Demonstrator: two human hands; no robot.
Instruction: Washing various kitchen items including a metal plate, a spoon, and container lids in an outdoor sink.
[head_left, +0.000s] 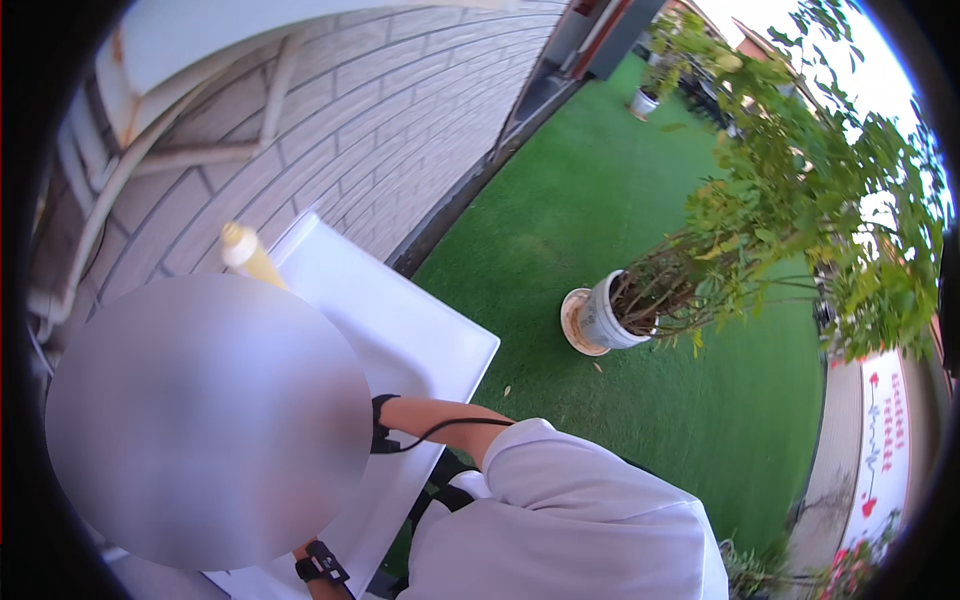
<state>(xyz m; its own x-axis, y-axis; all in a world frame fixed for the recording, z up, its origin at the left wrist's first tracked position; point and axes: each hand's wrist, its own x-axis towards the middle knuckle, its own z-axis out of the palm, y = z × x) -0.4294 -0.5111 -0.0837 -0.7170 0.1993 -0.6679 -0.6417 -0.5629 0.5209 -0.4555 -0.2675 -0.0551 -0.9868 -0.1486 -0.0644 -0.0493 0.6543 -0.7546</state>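
Note:
A large round blurred patch covers the middle left of the head view and hides most of both hands. My right hand (383, 425), with a black band at the wrist, reaches leftward over the white table (420, 335), and its fingers are hidden. A thin black cable runs along that forearm. Low in the picture, a sliver of my left hand (301, 550) shows beside a black wrist-worn device; its fingers are covered too. What either hand holds cannot be seen. Beyond the patch, at the table's far edge, a bottle (255, 260) with pale yellow contents and a tan cap stands tilted in the view.
A grey brick wall (390, 110) with white pipes (200, 155) borders the table. Green turf (500, 240) covers the floor. On it a bushy plant grows in a white pot (603, 318) on a saucer. Farther back is a smaller pot (643, 103). A white banner (880, 440) hangs at right.

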